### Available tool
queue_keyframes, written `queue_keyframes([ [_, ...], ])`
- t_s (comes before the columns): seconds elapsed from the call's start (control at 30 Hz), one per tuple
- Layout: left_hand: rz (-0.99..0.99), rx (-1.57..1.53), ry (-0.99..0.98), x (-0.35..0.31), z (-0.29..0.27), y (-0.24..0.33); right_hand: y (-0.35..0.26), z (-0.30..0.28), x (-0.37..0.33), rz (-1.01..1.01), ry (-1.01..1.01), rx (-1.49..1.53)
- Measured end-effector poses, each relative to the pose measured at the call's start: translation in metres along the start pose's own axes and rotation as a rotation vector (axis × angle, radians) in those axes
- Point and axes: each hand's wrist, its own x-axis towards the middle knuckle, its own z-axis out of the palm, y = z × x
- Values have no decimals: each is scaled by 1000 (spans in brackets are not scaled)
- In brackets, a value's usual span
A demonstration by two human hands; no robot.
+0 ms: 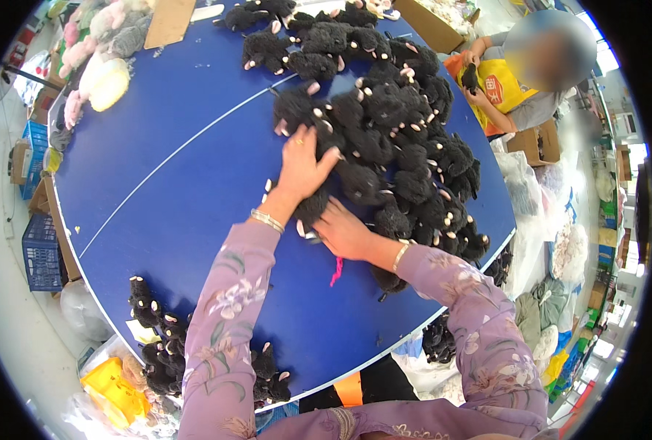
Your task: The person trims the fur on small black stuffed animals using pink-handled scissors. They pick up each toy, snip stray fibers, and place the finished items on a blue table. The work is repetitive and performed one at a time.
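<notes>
A heap of fluffy black plush toys (pixel 384 103), with pink ears and pale feet, covers the middle and right of the blue table. My left hand (pixel 302 165) lies on toys at the heap's left edge, fingers stretched forward and thumb apart. Just below it, my right hand (pixel 342 229) grips a black plush toy (pixel 311 208), whose pale feet stick out beside the thumb. That hand's fingertips are partly hidden by the fur. From under the right hand hangs a bright pink string (pixel 337 271).
More black toys (pixel 161 337) sit at the table's (pixel 157 220) near left edge. Pink, grey and cream plush pieces (pixel 106 84) pile up far left. Across the right edge, a co-worker in a yellow apron (pixel 505 84) holds a small black piece. Blue crates (pixel 43 249) stand left.
</notes>
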Motion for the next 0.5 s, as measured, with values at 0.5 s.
queue_keyframes([
  [0.5,-593,745,46,-74,-166,-131,162,-181,286,142,331,206],
])
